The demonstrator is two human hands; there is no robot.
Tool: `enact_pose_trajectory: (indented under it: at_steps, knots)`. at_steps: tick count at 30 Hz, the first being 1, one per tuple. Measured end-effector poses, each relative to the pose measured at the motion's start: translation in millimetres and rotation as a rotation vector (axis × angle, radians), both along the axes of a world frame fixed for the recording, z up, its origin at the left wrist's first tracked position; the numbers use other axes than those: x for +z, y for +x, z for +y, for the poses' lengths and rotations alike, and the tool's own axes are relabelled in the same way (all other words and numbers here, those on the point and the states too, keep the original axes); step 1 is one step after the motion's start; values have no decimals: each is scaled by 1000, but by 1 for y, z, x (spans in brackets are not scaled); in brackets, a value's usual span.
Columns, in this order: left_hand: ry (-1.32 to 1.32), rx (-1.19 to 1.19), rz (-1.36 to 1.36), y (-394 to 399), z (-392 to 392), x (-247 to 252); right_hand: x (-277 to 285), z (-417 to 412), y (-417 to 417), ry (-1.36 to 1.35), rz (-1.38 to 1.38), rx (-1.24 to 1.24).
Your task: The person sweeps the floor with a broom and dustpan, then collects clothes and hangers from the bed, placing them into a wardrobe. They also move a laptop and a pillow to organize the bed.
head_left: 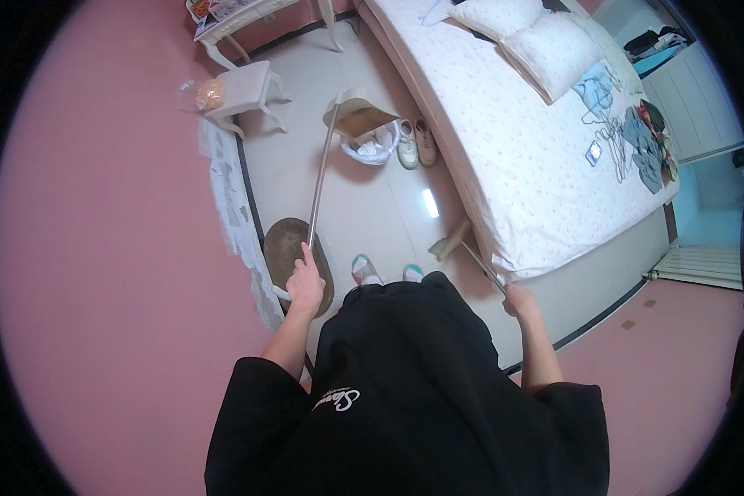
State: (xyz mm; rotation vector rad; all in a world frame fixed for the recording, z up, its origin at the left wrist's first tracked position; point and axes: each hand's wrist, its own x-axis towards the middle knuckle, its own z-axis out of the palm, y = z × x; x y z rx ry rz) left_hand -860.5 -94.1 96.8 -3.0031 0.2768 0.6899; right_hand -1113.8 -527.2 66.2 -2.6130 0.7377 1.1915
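My left hand (pixel 306 282) grips the handle of a long-handled dustpan (pixel 363 121), its index finger stretched along the metal pole. The pan is tilted over a waste bin (pixel 372 149) lined with a white bag, in which crumpled white scraps lie. In my right hand (pixel 521 302) is the metal handle of a broom (pixel 454 240); the broom head is low beside the bed's near corner. Whether the pan touches the bin's rim I cannot tell.
White shoes (pixel 407 146) stand between bin and bed (pixel 521 204). A stool (pixel 245 90) holding a plastic bag and a white table (pixel 242 22) stand at the upper left. An oval brown mat (pixel 285 239) lies by the pink wall. Clothes, wire hangers and a phone (pixel 593 153) lie on the bed.
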Motion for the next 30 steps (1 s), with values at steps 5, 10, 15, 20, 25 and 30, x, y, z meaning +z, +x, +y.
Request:
enact_pose_trajectory:
  at_steps: [5, 10, 15, 20, 25, 30]
  knots:
    - [-49, 4, -2, 0, -3, 6, -3, -6, -1, 6, -28, -4]
    - [-107, 34, -7, -4, -14, 29, 2, -8, -6, 27, -49, -4]
    - [-195, 86, -2, -16, -4, 46, -6, -12, -18, 16, -77, 7]
    - [-154, 67, 34, -26, 8, 46, -15, -19, -21, 42, -68, -28]
    - [-113, 89, 55, -26, -4, 23, -6, -21, -15, 43, -48, -27]
    - [-89, 103, 112, -4, -47, -16, -2, -18, -17, 40, -27, -34]
